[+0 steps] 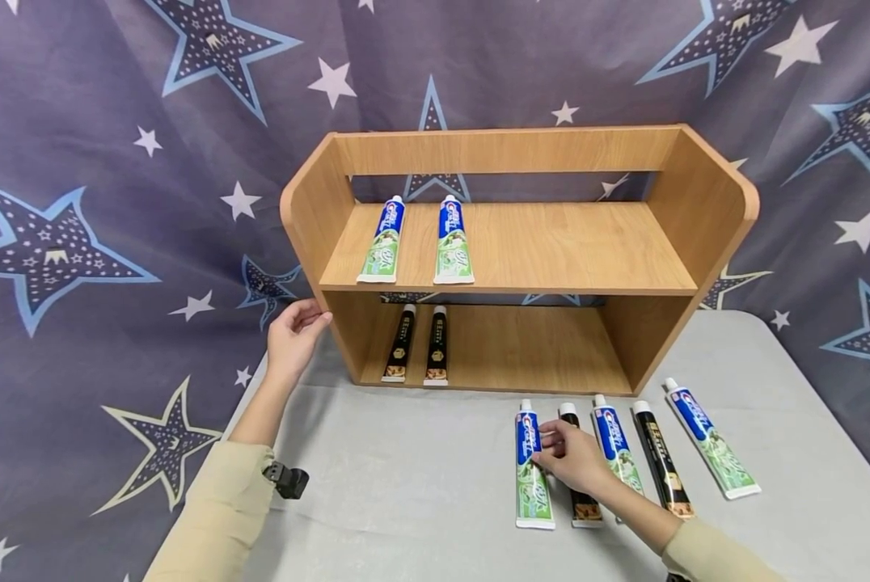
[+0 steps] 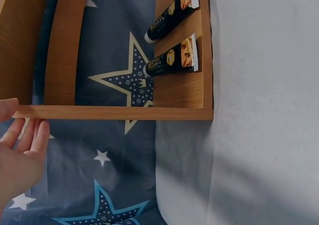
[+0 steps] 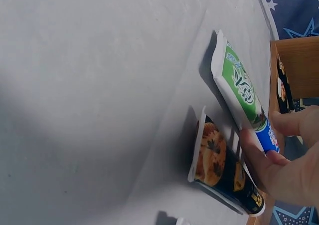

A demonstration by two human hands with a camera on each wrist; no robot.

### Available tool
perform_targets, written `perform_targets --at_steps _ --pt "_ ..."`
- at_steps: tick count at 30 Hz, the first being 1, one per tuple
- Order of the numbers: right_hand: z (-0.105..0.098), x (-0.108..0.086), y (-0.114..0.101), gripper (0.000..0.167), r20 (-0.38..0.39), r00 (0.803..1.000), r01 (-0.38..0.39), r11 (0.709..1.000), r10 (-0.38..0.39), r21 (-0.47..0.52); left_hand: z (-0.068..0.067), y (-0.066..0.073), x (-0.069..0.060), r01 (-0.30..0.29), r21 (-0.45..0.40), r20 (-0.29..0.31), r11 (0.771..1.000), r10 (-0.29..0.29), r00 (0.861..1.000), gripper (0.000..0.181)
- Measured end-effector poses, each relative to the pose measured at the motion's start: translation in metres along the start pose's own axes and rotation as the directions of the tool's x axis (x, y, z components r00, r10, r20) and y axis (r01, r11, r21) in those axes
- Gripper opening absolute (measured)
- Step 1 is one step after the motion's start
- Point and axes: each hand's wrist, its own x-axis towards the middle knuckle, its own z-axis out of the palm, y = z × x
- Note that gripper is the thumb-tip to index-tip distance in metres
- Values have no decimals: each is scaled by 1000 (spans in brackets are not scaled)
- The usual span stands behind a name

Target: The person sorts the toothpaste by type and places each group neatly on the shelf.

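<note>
Your right grip (image 1: 572, 457) is nearly closed, thumb and fingers pinching the blue part of a green tube (image 1: 533, 497) from its two sides. That tube lies just left of the hand, at the left end of a row, cap away from you and flat end toward you; whether it rests fully on the bench (image 1: 406, 477) you can't tell. Beneath the same grip, partly covered by it, is a dark tube (image 1: 586, 512). Just right of the grip, partly hidden by your hand and forearm, is a second green tube (image 1: 620, 453). Farther right comes a second dark tube (image 1: 660, 457), and rightmost an outer green tube (image 1: 713, 440), slanted so its flat end points out to the right.

Well left of that, your left grip (image 1: 293, 335) takes the edge of the left side of the shelf (image 1: 559, 242), thumb on one face and fingers on the other. The shelf stretches rightward from this grip and stands on the bench beyond your right grip. Just right of the left grip, on the lower tier, lie two dark tubes (image 1: 399, 343), side by side with a gap between them. Higher up and to the right of the left grip, the upper tier carries two green tubes (image 1: 453, 242), also apart, caps toward the back. Behind the shelf, and out to the left of your left grip, hangs a starry curtain (image 1: 115, 323).
</note>
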Motion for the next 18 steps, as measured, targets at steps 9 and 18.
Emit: perform_targets --at_steps 9,18 --pt "8 1 -5 43 -6 1000 24 1000 -25 -19 2 2 3 67 57 0 996 -67 998 30" --pt "14 4 -8 46 -22 1000 12 1000 -12 -17 2 1 5 79 46 -10 996 -79 997 29"
